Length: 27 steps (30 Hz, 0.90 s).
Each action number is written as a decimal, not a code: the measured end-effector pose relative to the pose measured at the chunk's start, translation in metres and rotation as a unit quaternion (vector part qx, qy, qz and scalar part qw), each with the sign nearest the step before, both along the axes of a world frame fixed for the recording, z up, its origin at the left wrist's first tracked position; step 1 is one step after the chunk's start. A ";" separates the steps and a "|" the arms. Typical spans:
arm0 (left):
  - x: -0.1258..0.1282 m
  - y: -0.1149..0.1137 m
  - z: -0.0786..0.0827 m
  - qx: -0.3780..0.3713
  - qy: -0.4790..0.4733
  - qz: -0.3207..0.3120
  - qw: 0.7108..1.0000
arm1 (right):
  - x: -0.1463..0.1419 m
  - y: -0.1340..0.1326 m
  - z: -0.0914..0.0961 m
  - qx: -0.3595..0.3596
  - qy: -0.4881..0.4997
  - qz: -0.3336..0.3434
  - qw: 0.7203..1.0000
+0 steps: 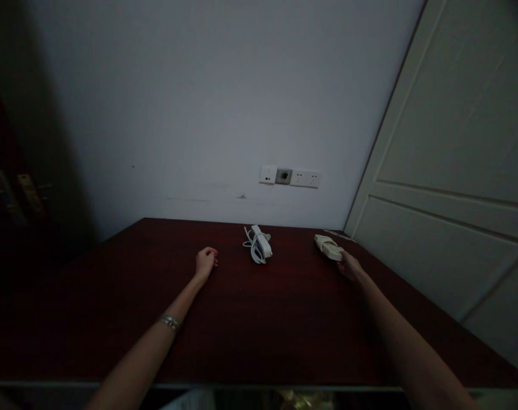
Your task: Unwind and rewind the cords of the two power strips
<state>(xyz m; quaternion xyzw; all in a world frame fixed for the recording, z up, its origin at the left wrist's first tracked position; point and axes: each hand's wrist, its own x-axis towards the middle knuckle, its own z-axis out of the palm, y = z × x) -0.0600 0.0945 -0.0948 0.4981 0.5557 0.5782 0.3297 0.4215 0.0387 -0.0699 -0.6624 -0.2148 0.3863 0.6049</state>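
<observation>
Block (327,247), beige plastic, prob. a plug or small power strip: looks light, stiff, smooth, not fragile. Best taken across its long sides w/ thumb & fingers. It lies slanted near the far right corner of the tabletop (284,336), its near end in the right hand (349,266), whose fingers look closed on it. Left hand (206,263) rests mid-tabletop, curled shut, empty, well apart from the block. Farther back, between the hands, a white charger (259,244) w/ wound cord. Sockets (290,177) on the wall beyond.
</observation>
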 end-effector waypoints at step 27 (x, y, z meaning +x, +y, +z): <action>-0.002 0.003 -0.004 -0.003 0.031 -0.017 0.999 | 0.009 -0.011 -0.005 -0.058 -0.108 -0.028 0.992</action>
